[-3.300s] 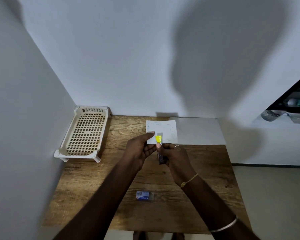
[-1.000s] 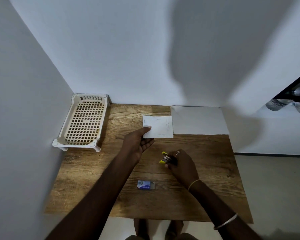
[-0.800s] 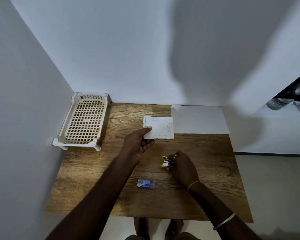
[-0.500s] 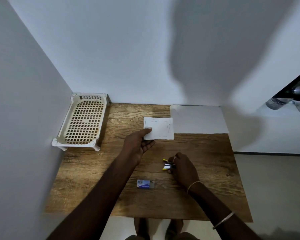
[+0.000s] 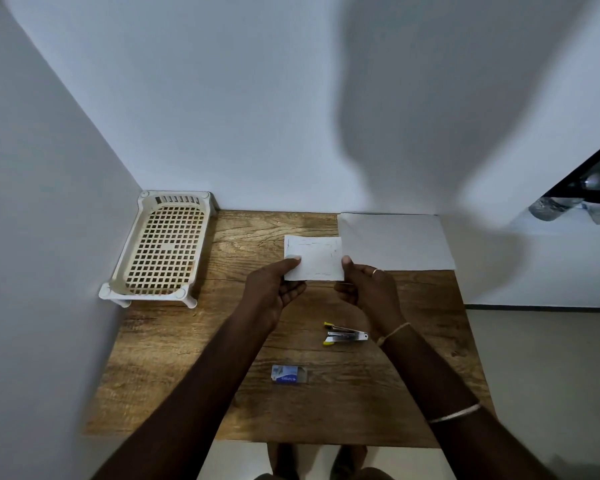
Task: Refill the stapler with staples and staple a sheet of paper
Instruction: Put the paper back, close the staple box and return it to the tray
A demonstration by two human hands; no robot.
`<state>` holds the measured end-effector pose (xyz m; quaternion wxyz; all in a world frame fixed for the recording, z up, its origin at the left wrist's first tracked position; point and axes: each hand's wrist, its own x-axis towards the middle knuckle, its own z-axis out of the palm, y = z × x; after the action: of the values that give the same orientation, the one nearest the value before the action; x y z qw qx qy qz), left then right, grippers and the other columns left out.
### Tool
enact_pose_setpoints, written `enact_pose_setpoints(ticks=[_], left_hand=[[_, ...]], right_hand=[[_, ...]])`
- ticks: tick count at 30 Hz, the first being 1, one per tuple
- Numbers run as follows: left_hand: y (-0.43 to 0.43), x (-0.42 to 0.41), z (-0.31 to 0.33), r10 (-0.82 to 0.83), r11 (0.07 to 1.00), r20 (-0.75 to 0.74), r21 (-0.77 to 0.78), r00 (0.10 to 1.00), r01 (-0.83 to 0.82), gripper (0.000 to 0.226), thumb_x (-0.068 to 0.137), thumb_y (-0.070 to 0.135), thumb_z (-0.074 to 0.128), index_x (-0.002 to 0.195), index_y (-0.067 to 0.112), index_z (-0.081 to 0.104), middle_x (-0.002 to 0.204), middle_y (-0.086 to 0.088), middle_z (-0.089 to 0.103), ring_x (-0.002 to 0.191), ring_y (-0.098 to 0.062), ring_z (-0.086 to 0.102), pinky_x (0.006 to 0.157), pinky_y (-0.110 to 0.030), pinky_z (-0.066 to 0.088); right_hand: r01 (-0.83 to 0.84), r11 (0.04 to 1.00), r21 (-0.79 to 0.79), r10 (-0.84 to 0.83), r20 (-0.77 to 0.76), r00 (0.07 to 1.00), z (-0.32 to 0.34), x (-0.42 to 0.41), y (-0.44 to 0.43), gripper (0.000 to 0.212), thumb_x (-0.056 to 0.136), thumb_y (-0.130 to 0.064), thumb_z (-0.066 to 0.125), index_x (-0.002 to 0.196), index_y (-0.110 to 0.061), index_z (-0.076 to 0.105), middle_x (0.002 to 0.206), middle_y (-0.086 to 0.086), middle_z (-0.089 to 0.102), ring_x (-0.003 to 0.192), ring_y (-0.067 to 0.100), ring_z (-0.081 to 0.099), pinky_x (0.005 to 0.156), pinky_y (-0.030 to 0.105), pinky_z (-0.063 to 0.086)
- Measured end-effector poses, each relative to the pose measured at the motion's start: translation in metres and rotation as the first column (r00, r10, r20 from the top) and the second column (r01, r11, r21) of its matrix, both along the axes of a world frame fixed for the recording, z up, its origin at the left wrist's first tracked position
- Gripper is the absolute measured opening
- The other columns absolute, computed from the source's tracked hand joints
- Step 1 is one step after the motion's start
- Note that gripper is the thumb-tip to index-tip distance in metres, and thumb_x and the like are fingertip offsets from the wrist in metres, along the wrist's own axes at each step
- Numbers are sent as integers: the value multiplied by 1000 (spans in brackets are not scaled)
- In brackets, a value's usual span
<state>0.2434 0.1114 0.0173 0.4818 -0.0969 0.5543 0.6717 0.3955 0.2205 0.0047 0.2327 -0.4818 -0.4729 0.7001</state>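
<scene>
I hold a small folded sheet of white paper above the wooden table. My left hand pinches its lower left corner and my right hand pinches its lower right corner. A small metal stapler with yellow ends lies on its side on the table, just below my right hand and apart from it. A small blue box of staples rests nearer the table's front edge, between my forearms.
A cream plastic lattice tray stands at the back left against the wall. A larger white sheet lies flat at the back right corner. Walls close in on the left and behind; the floor drops away right of the table.
My right hand set the stapler down on the table, let go of it and rose to take the paper's right corner. My left hand kept hold of the paper throughout.
</scene>
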Motion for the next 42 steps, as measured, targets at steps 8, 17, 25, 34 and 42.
enact_pose_setpoints(ticks=[8, 17, 25, 34, 42], left_hand=[[-1, -2, -11, -61, 998, -76, -24, 995, 60, 19, 84, 11, 82, 97, 2, 72, 95, -15, 80, 88, -30, 78, 72, -35, 65], [6, -9, -41, -119, 981, -207, -178, 971, 82, 16, 80, 0, 83, 92, 4, 73, 90, -13, 76, 74, -18, 75, 64, -28, 64], [20, -13, -82, -126, 951, -212, -305, 969, 57, 18, 79, 3, 85, 94, 0, 74, 89, -19, 78, 73, -24, 77, 59, -30, 63], [24, -16, -105, -201, 913, -324, -404, 924, 57, 19, 76, 5, 89, 88, 3, 73, 76, -15, 78, 66, -24, 78, 62, -35, 64], [21, -16, -109, -295, 877, -477, -480, 828, 36, 32, 73, 11, 91, 88, 5, 63, 66, -12, 75, 52, -20, 74, 51, -36, 63]], right_hand=[[43, 997, -61, -45, -33, 998, -13, -12, 5, 7, 84, -8, 80, 88, -13, 76, 81, 2, 80, 68, 16, 76, 59, 23, 59], [-3, 999, 49, -7, 211, 977, -39, -24, 13, 20, 87, -13, 79, 103, -3, 75, 87, 12, 76, 51, 7, 69, 47, 18, 53], [31, 1000, 5, -31, 330, 943, -67, -35, 20, 23, 86, -14, 79, 105, -2, 76, 87, 20, 78, 66, 26, 68, 79, 49, 62], [73, 997, -5, -66, 378, 923, -74, -40, 23, 12, 82, -13, 83, 85, -6, 74, 76, 20, 77, 62, 27, 70, 73, 46, 63], [71, 996, 56, -89, 469, 879, -76, -42, 22, 24, 77, -10, 86, 68, -10, 63, 58, 8, 70, 34, 14, 63, 35, 19, 45]])
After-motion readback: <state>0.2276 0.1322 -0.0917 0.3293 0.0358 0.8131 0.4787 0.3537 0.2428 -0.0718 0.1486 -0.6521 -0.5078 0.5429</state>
